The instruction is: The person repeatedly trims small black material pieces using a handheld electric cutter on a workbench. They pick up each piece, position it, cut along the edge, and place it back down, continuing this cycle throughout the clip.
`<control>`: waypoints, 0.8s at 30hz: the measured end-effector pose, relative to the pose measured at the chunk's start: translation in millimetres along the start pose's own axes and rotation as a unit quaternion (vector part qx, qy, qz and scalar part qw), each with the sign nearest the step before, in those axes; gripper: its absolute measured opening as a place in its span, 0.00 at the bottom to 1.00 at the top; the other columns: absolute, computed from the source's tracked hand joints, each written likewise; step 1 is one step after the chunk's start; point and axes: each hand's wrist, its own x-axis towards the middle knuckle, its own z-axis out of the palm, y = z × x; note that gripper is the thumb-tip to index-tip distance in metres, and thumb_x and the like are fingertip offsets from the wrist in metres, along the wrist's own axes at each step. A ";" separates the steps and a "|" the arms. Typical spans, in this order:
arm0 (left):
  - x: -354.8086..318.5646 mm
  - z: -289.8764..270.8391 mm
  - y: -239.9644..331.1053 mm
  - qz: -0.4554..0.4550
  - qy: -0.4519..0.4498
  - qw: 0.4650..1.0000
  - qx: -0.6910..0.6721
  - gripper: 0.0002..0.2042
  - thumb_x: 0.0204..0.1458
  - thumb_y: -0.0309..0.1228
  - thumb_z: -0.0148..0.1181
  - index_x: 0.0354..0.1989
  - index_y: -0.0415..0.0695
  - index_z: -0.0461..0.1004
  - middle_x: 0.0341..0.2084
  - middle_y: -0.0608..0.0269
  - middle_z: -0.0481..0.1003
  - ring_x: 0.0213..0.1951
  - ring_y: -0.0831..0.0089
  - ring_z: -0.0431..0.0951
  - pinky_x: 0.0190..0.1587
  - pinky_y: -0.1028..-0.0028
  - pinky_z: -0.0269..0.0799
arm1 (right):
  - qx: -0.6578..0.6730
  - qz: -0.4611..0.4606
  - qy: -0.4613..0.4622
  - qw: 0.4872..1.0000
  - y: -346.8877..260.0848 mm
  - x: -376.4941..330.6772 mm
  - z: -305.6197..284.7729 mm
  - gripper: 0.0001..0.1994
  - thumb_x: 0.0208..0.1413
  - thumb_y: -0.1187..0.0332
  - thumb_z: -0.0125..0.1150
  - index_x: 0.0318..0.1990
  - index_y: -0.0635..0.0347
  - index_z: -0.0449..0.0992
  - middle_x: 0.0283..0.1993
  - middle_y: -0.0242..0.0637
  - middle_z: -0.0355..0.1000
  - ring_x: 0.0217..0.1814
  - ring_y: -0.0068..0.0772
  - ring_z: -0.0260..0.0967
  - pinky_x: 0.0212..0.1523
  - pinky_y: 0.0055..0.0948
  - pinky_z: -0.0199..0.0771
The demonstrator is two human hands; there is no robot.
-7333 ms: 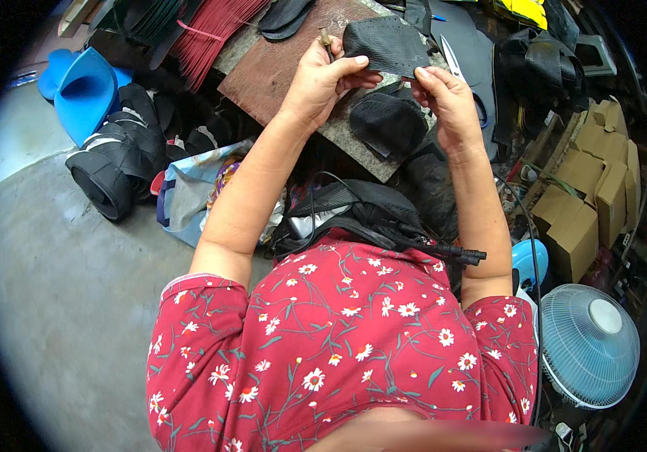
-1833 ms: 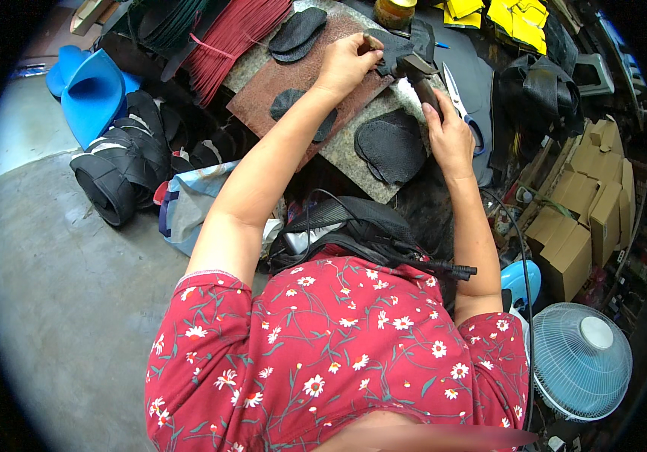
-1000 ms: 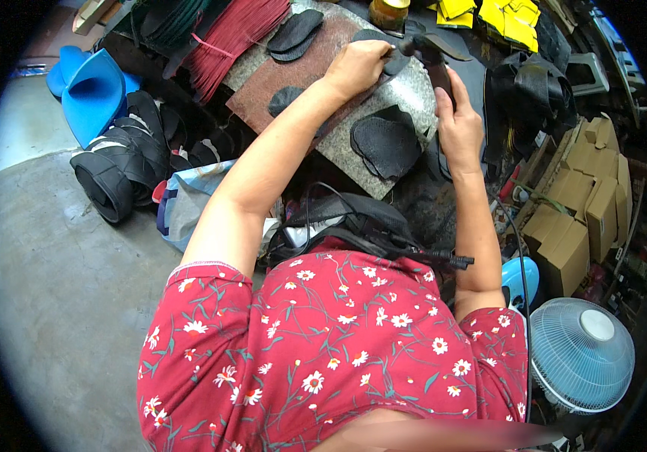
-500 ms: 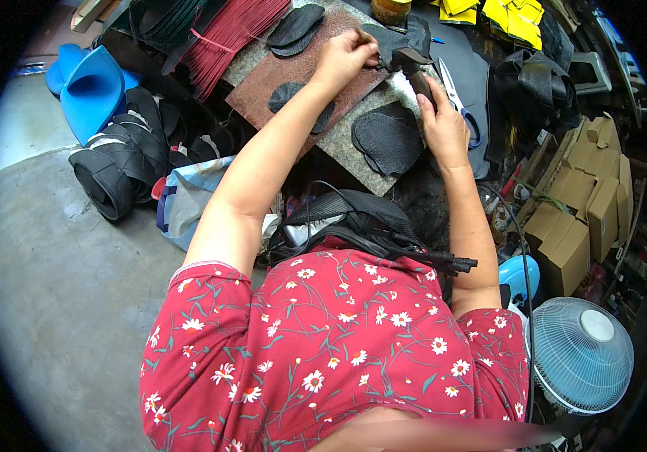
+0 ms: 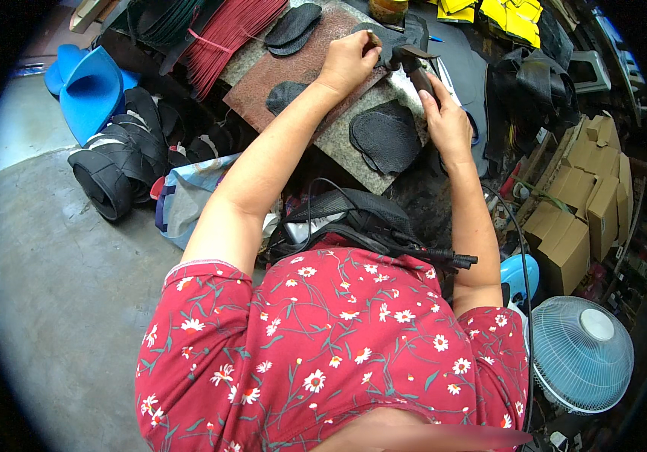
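Observation:
My right hand [image 5: 448, 129] is wrapped round the dark handle of a hammer [image 5: 417, 74], whose head is turned towards my left hand. My left hand [image 5: 347, 64] is closed in a pinch over the far edge of a reddish-brown board [image 5: 252, 92]; what its fingertips hold is too small to make out. Under my left wrist lies a black oval piece [image 5: 286, 96]. Two more black rounded pieces [image 5: 293, 29] rest overlapping at the board's far left. Between my forearms, a stack of black textured pieces [image 5: 385, 137] sits on a speckled grey stone slab [image 5: 372, 178].
Bundled red strips [image 5: 229, 38] lie at the far left, near blue curved sheets [image 5: 91, 90] and black rolled straps [image 5: 105, 181]. Scissors [image 5: 444, 75] lie beyond my right hand. Yellow packets [image 5: 515, 19], cardboard boxes [image 5: 568, 218] and a fan [image 5: 583, 354] are on the right.
My left hand has shifted slightly right, still pinched. My right hand has come slightly down with the hammer, whose head is still near my left fingers.

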 end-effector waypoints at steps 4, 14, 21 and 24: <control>3.9 -2.7 5.0 0.096 -0.014 0.995 0.016 0.06 0.48 0.29 0.60 0.33 0.41 0.73 0.30 0.50 0.76 0.35 0.50 0.77 0.37 0.61 0.74 | 0.114 -0.023 0.070 0.991 -13.5 -1.1 -19.9 0.20 0.60 0.51 0.55 0.58 0.38 0.71 0.35 0.44 0.78 0.37 0.46 0.77 0.40 0.39 0.73; 6.1 -0.5 8.3 0.080 -0.025 0.996 0.032 0.07 0.50 0.30 0.60 0.33 0.40 0.73 0.30 0.48 0.76 0.36 0.50 0.77 0.39 0.59 0.74 | 0.037 -0.020 0.052 0.998 -5.3 -8.1 -17.0 0.21 0.61 0.48 0.50 0.60 0.37 0.68 0.42 0.51 0.76 0.42 0.57 0.75 0.41 0.47 0.73; 3.7 -0.1 -7.2 -0.067 0.027 0.986 -0.150 0.07 0.53 0.29 0.59 0.33 0.37 0.73 0.28 0.51 0.78 0.29 0.59 0.81 0.32 0.67 0.77 | -0.066 -0.011 -0.020 0.998 -5.5 -8.6 4.9 0.22 0.61 0.47 0.49 0.61 0.34 0.66 0.43 0.48 0.76 0.44 0.55 0.74 0.44 0.47 0.73; 4.1 -3.0 -12.7 -0.250 0.117 0.858 -0.433 0.05 0.58 0.25 0.55 0.36 0.34 0.71 0.29 0.58 0.76 0.27 0.73 0.80 0.30 0.77 0.79 | -0.074 -0.026 -0.002 0.997 -7.0 -8.1 5.9 0.22 0.61 0.47 0.49 0.61 0.34 0.65 0.42 0.48 0.77 0.44 0.56 0.74 0.44 0.47 0.73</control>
